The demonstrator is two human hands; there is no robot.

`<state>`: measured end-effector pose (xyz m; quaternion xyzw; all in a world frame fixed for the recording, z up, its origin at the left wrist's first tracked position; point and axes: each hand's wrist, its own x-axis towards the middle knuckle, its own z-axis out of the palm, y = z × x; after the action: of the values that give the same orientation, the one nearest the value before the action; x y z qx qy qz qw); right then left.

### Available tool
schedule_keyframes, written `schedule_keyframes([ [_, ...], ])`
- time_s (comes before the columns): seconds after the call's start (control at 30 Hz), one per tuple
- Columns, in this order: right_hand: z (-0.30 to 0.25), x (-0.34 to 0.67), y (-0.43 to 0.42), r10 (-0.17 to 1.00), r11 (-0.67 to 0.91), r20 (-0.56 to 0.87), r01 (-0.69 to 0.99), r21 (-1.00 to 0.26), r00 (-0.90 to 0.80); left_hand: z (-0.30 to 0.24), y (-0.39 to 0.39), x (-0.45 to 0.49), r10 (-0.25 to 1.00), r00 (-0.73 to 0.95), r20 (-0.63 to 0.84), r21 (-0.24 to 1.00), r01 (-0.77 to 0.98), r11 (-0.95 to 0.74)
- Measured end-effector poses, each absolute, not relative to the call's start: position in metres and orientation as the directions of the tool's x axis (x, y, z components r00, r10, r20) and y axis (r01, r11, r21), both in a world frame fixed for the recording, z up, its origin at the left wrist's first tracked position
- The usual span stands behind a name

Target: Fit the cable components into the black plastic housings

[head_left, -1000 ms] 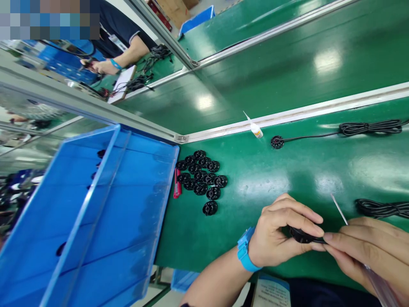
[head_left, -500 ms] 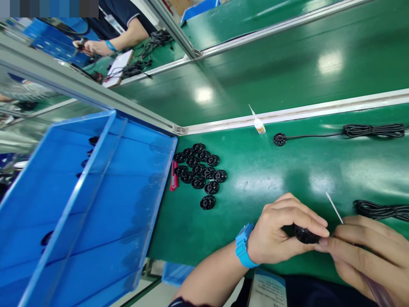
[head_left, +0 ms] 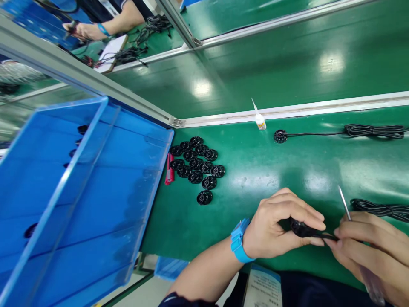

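Black is the small round part [head_left: 299, 228] which we grip between thumb and fingers of our left hand [head_left: 277, 226], over the near side of the green table [head_left: 179, 221]. Our right hand [head_left: 372, 245] pinches the thin cable [head_left: 326, 236] running from it — and holds also a screwdriver [head_left: 344, 204], tip pointing away from us. Other black round parts [head_left: 196, 163] lie leftward, near the blue bin [head_left: 134, 170].

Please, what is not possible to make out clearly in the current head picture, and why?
Black part, head view: partly hidden by left hand.
Tool, head view: handle partly hidden by right hand.
Lower cable coil, head view: cut off by picture's right edge.
Bottle label, head view: print too small to read.
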<state>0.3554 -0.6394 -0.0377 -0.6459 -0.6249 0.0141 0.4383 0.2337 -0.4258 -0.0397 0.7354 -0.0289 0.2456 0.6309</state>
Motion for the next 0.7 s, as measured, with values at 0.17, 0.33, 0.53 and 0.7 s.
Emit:
schedule_keyframes([
  [0.17,-0.0363,0.3539,-0.6386,0.863,0.099,0.461,0.825,-0.556,0.207,-0.0377,-0.4262,0.2338,0.265,0.875,0.406,0.91,-0.359,-0.208],
  [0.33,-0.0362,0.3539,-0.638,0.818,0.154,0.524,0.788,-0.596,0.237,-0.0374,-0.4274,0.2333,0.277,0.868,0.413,0.906,-0.359,-0.225],
  [0.53,-0.031,0.3506,-0.6383,0.859,0.043,0.445,0.83,-0.555,0.254,-0.0398,-0.4254,0.2324,0.253,0.89,0.378,0.922,-0.34,-0.184],
  [0.7,-0.0307,0.3595,-0.6395,0.845,0.165,0.509,0.827,-0.537,0.162,-0.0428,-0.4262,0.2303,0.244,0.922,0.301,0.952,-0.275,-0.135],
])
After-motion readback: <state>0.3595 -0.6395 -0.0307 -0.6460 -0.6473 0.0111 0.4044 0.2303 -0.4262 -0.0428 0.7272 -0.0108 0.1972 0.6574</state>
